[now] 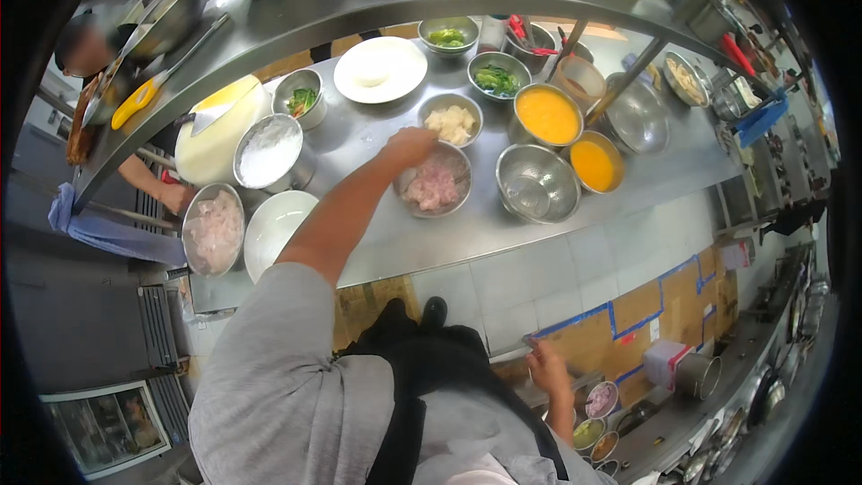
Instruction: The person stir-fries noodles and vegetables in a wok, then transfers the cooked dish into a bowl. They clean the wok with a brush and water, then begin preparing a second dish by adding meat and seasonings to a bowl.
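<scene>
My left hand point(416, 146) reaches across the steel table point(377, 242), its fingers closed at the far rim of a steel bowl of pale pink raw meat point(433, 183). The fingertips are partly hidden. Right behind that bowl stands a smaller steel bowl of cream-coloured pieces point(450, 120). An empty perforated steel bowl point(537, 182) is to the right. Away from the table, low on my right side, my right hand point(550, 369) has its fingers bent near a thin greyish edge. Whether it holds anything is unclear.
A steel shelf point(377, 10) spans above the table. To the left are a white bowl point(276, 229), a bowl of pale raw slices point(214, 232) and a knife point(225, 108) on a round board. Another person's hand point(176, 199) is beside them. Orange liquid point(549, 114) fills a container at right.
</scene>
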The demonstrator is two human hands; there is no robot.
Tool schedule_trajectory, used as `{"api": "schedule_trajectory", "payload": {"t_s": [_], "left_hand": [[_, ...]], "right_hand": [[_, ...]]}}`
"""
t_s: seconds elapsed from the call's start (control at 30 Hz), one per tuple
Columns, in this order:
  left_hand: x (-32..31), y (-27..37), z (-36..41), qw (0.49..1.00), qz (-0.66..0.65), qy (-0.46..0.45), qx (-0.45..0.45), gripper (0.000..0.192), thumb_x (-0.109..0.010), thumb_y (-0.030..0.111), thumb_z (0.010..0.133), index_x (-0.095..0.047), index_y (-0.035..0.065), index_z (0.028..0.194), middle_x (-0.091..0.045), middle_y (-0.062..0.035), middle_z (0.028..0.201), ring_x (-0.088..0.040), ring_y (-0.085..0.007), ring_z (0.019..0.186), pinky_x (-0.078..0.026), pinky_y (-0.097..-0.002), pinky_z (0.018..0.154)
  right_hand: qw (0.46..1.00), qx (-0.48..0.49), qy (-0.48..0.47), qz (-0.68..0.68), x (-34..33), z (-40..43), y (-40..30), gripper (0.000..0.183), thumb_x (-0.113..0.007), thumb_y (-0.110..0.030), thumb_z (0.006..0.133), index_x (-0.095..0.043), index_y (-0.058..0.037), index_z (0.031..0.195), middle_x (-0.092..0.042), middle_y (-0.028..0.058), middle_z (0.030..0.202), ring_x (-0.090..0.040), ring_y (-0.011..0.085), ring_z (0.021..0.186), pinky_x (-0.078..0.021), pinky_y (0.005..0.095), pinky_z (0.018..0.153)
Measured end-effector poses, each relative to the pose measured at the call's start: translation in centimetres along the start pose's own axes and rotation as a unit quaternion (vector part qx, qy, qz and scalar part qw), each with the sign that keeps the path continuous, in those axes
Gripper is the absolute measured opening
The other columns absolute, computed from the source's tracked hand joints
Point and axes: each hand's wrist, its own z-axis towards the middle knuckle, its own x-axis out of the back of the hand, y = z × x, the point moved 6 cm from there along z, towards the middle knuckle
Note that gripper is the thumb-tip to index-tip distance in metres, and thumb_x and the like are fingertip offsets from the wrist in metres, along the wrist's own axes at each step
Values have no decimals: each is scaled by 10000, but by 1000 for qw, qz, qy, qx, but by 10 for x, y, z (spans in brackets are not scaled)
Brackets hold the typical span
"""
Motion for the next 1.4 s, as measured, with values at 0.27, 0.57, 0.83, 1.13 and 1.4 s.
{"api": "schedule_trajectory", "payload": {"t_s": [0.27,0.57,0.83,1.13,1.4], "left_hand": [[36,-34,-1,988,89,-121,-37,337,-634,186,845,-736,187,1166,-722,-95,1172,-695,-296,1051,-539,-416,919],[4,-75,232,539,-814,22,216,895,-667,446,947,-157,120,1606,-301,-284,1555,-490,-484,1305,-468,-570,1072],[-17,-72,355,376,-879,152,252,598,-550,237,987,-306,23,1490,-420,-258,1451,-546,-462,1183,-543,-580,904],[24,-102,269,486,-826,218,183,358,-536,-40,951,-496,-122,1297,-606,-267,1189,-680,-418,851,-663,-474,639],[70,-26,36,634,-771,-63,10,438,-547,-62,801,-568,-73,1239,-680,-151,1118,-680,-297,1025,-601,-487,875]], "right_hand": [[1000,-29,5,7,2,19,-3,384,-698,-144,897,-634,-51,1264,-695,183,933,-676,355,877,-533,435,802],[990,-107,88,-31,10,-12,-9,402,-687,-210,909,-611,-43,1267,-677,236,1093,-656,412,1038,-528,465,892],[958,-262,119,17,-46,-82,-53,430,-695,-220,901,-609,-38,1281,-684,246,1105,-649,424,1064,-521,472,909],[975,-162,138,59,-68,-58,-80,396,-681,-190,899,-626,-26,1255,-690,231,1046,-655,414,1024,-520,473,882],[970,68,218,85,1,22,-112,407,-627,-209,937,-621,-60,1315,-681,206,1038,-656,342,967,-532,431,875]]}}
